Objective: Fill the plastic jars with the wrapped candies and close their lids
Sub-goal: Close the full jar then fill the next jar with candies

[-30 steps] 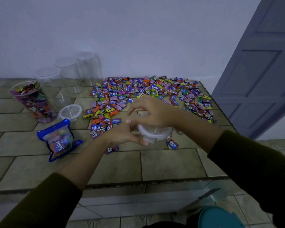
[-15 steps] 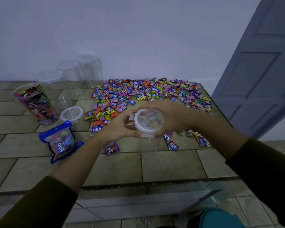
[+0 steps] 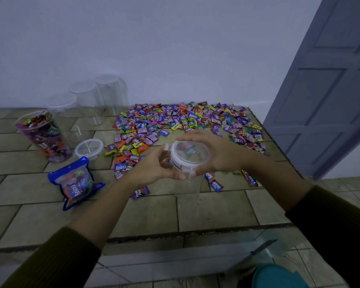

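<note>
The clear plastic jar (image 3: 187, 183) is held above the tiled tabletop (image 3: 214, 210), near its middle, between both hands. The left hand (image 3: 152, 168) is curled round the left side of the jar just below the rim, with a fingertip showing under the front edge. The right hand (image 3: 220, 152) is cupped round the far and right edge of the lid (image 3: 190, 155), which is seated on the jar mouth. A clip flap of the lid projects at the upper left. Coloured wrappers are seen through the lid; the fill level cannot be told.

An open jar (image 3: 44, 136), filled with candies nearly to the brim, is placed at the left. A loose lid (image 3: 88, 147) is laid flat just beside it. A blue bag (image 3: 76, 182) containing candies is laid in front of both. Three lidded jars (image 3: 85, 100), all without contents, are lined up at the back left by the wall. The wrapped candies (image 3: 185, 123) are spread loose over the far part of the tabletop, behind the hands.
</note>
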